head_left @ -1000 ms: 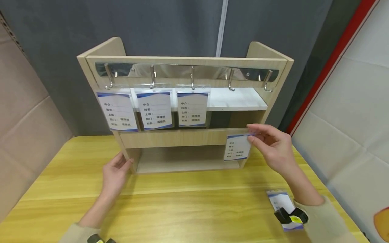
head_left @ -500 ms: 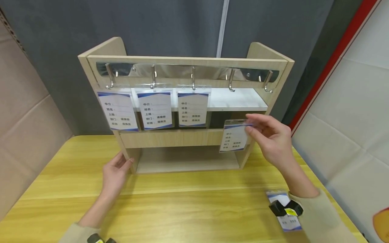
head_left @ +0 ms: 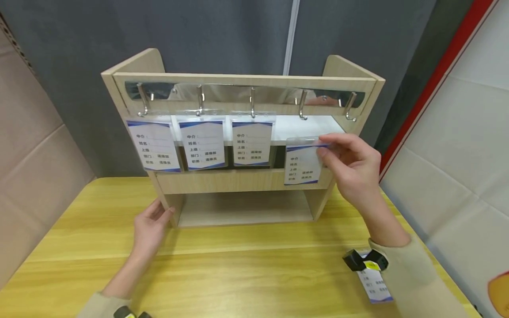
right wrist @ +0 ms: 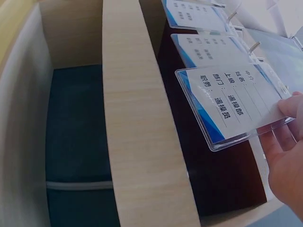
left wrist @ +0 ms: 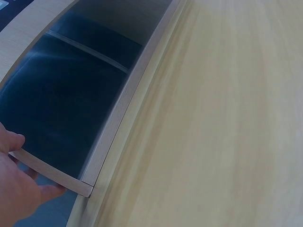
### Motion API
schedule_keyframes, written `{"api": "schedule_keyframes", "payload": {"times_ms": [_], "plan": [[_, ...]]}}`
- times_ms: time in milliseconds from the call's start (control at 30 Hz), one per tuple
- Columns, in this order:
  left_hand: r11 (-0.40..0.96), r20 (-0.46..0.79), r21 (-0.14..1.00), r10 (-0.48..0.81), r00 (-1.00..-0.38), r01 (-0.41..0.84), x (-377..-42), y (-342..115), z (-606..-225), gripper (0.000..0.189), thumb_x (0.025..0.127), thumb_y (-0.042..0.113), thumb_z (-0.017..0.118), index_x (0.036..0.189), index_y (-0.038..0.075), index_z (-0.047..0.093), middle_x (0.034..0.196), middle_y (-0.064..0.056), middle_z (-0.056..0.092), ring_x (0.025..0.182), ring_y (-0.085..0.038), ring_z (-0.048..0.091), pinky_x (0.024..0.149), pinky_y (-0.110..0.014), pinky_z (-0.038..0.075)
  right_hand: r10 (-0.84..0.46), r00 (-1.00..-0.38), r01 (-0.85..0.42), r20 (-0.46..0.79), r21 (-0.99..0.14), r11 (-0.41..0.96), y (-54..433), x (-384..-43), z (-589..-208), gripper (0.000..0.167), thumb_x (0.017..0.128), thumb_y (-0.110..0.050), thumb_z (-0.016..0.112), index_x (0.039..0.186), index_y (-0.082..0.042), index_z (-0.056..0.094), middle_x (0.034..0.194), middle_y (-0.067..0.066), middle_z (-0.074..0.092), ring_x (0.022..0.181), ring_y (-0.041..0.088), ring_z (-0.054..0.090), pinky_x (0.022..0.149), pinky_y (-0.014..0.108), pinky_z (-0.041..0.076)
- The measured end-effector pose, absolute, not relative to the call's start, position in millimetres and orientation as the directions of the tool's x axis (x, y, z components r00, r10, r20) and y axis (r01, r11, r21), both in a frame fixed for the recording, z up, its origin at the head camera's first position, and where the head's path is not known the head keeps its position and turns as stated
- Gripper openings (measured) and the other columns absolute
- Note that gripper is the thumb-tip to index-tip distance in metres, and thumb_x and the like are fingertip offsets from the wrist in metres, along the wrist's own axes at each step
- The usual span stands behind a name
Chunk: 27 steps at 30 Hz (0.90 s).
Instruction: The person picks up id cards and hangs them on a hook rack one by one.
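My right hand (head_left: 353, 165) pinches a badge in a clear plastic sleeve (head_left: 303, 164) by its upper right edge. The badge is upright, below the fourth hook (head_left: 303, 105) of the metal hook rail. In the right wrist view, thumb and fingers grip the edge of the badge (right wrist: 232, 101). My left hand (head_left: 150, 227) holds the lower left side panel of the wooden rack (head_left: 226, 181). The left wrist view shows its thumb and fingers on either side of the panel edge (left wrist: 52, 172). Three similar badges, the nearest a hanging badge (head_left: 252, 142), hang from the left three hooks.
Another badge (head_left: 374, 285) lies on the yellow wooden table (head_left: 246, 274), partly under the right wrist. The fifth hook (head_left: 351, 106) holds nothing. A grey partition (head_left: 222, 35) stands behind the rack, and a white wall (head_left: 457, 154) is at right.
My right hand has raised the badge from beside the lower board to just below the hooks, moving slightly left. My left hand stays on the side panel.
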<state>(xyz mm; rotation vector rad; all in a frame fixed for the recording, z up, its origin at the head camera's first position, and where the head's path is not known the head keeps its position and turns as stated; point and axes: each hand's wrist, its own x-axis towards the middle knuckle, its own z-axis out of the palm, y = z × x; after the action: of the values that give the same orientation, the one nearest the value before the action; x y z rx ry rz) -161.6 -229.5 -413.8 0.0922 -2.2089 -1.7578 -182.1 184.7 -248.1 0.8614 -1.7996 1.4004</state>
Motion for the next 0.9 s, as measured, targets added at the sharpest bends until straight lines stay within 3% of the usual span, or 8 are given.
{"api": "schedule_keyframes", "payload": {"times_ms": [167,333,433,700,900], "plan": [[0.233,0.209,0.96,-0.245,-0.947,0.152,-162,-230,-415,0.053,0.102,0.0,0.059,0.152,0.0,0.043,0.149,-0.025,0.048,0.134,-0.041,0.051,0.094,-0.013,0.05,-0.057,-0.529,-0.847,0.847,-0.523,0.095,174,-185,-241,0.028,0.09,0.02,0.062,0.115,0.01,0.068,0.112,0.011,0.07,0.096,0.021,0.066,0.09,0.023,0.059],[0.243,0.201,0.96,-0.259,-0.945,0.138,-164,-230,-415,0.053,0.101,0.002,0.061,0.152,0.0,0.045,0.148,-0.024,0.05,0.133,-0.039,0.052,0.093,-0.013,0.051,-0.027,-0.514,-0.858,0.857,-0.513,0.036,167,-188,-235,0.031,0.089,0.022,0.06,0.114,0.007,0.071,0.109,0.011,0.071,0.095,0.023,0.066,0.089,0.023,0.059],[0.249,0.195,0.96,-0.265,-0.944,0.129,-164,-230,-416,0.053,0.101,0.003,0.061,0.152,0.001,0.046,0.147,-0.024,0.051,0.133,-0.039,0.052,0.093,-0.014,0.051,-0.005,-0.502,-0.865,0.865,-0.502,0.011,163,-190,-232,0.027,0.089,0.022,0.06,0.113,0.011,0.069,0.106,0.011,0.071,0.094,0.024,0.065,0.088,0.024,0.059],[0.242,0.2,0.961,-0.26,-0.945,0.137,-164,-230,-414,0.052,0.101,0.002,0.061,0.151,-0.001,0.046,0.147,-0.025,0.051,0.133,-0.04,0.052,0.092,-0.013,0.051,0.042,-0.5,-0.865,0.865,-0.502,0.033,157,-191,-228,0.029,0.091,0.02,0.059,0.114,0.007,0.071,0.109,0.014,0.071,0.096,0.025,0.065,0.09,0.024,0.059],[0.244,0.206,0.959,-0.258,-0.944,0.142,-164,-229,-414,0.052,0.101,0.002,0.061,0.151,-0.001,0.046,0.146,-0.026,0.051,0.132,-0.041,0.053,0.092,-0.013,0.051,0.059,-0.467,-0.881,0.882,-0.47,0.052,153,-193,-229,0.027,0.091,0.021,0.06,0.114,0.012,0.07,0.107,0.014,0.073,0.097,0.024,0.066,0.089,0.024,0.059]]}}
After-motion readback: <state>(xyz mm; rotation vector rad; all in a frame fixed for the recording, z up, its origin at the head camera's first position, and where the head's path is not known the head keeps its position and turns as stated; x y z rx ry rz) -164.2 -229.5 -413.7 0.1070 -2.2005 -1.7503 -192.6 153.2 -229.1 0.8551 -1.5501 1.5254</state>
